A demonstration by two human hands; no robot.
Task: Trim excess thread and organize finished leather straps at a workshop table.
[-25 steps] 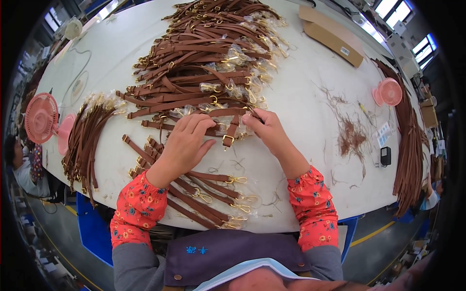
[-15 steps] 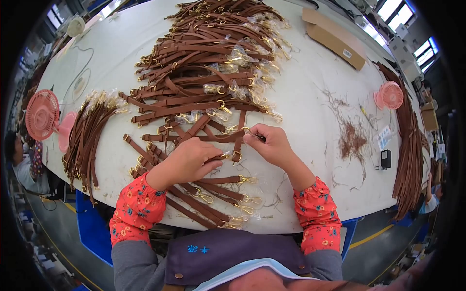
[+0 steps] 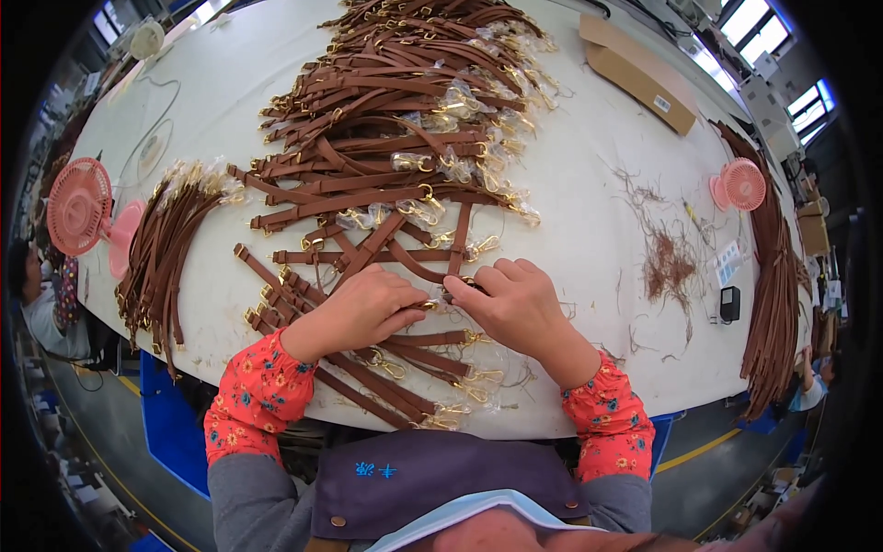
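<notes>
Crowding my side of the table [image 3: 524, 416] is a loose spread of finished-looking straps [image 3: 409, 396], gold clasps down by the near edge, so not much room under my left wrist. Just past those, my left hand [image 3: 368, 308] is pinched on a strap end [image 3: 429, 304] with gold hardware, and my right hand [image 3: 515, 308] has its fingers curled on a brown strap [image 3: 459, 239] that runs down from the big pile; can't tell if it's one piece, or what the dark bit in there is. Hands nearly touching, I'd guess because small fittings want short, steady pinches. Right elbow side is mostly bare, so that's my swing room, with the thread scraps [image 3: 668, 260] well off near the right edge, probably so they don't snag. Left side's tighter: a strap bundle [image 3: 175, 248] hangs over the edge beside a pink fan [image 3: 79, 206]. Straight ahead, the big pile [image 3: 395, 110] blocks reaching forward, with a cardboard box [image 3: 639, 74] to its right.
</notes>
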